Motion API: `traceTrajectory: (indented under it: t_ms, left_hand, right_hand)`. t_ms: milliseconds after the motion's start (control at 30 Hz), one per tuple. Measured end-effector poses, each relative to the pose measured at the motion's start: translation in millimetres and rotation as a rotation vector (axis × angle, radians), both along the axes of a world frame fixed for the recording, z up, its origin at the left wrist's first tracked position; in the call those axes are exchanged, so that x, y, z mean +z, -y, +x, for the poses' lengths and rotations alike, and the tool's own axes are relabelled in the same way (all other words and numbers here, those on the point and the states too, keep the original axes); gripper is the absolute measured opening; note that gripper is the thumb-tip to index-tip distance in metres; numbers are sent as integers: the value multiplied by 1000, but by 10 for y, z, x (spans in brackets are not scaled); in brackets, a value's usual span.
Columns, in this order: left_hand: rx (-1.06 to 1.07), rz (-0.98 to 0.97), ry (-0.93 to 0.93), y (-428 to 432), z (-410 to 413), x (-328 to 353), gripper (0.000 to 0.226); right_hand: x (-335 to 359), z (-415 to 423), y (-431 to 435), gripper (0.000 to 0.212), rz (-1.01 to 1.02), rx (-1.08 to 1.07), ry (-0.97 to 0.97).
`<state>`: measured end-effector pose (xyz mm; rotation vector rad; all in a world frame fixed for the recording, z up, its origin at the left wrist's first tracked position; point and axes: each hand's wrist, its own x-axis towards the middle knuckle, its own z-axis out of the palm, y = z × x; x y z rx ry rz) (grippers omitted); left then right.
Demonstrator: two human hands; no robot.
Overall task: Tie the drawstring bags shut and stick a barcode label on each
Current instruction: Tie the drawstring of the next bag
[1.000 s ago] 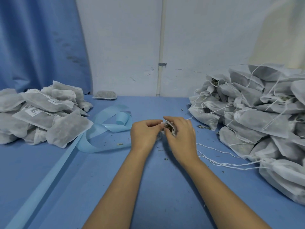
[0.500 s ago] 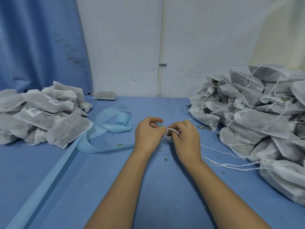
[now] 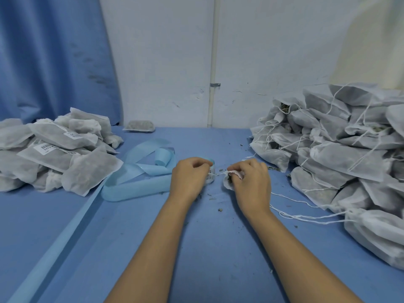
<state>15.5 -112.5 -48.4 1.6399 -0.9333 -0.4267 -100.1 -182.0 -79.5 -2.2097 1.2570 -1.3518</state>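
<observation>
— What's in the hands right now?

— From the head view, both are fists over the middle of the blue table (image 3: 207, 248). The right hand (image 3: 251, 182) is curled tight round the gathered neck of a small white bag (image 3: 228, 183), most of it hidden in the palm. A thin white string (image 3: 219, 174) runs taut from that neck across the gap to the left hand (image 3: 190, 178).

— And the left one?

— Closed too, pinching the string end. There's also a label (image 3: 211, 174) with dark print at its fingertips, with a bit of blue showing above it; whether it's actually gripped or just lying against the fingers I can't tell.

— Where are the other bags?

— The right pile (image 3: 341, 149) is tall, bags with loose strings trailing onto the table near the right wrist. The left pile (image 3: 59, 152) is lower, a few showing barcode labels. One lone bag (image 3: 139, 126) sits far back by the wall.

— That blue stuff?

— A ribbon (image 3: 140, 171) of backing tape, looped just left of the left hand, with a strip running to the near-left edge. Dark crumbs are scattered around the hands.
</observation>
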Motion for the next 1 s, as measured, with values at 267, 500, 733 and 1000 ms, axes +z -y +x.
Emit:
traceTrajectory:
  t_ms: [267, 500, 733, 1000]
  left_hand:
    - [-170, 81, 130, 65, -181, -45, 35]
    - [-47, 10, 416, 118, -119, -134, 12]
    - [18, -48, 268, 122, -136, -69, 15]
    - [-30, -26, 178, 52, -119, -3, 19]
  right_hand:
    - [-2, 9, 12, 20, -15, -38, -41]
    - [0, 14, 0, 16, -32, 12, -22]
    - [37, 40, -151, 35, -215, 163, 30]
    - [26, 48, -142, 20, -471, 82, -80]
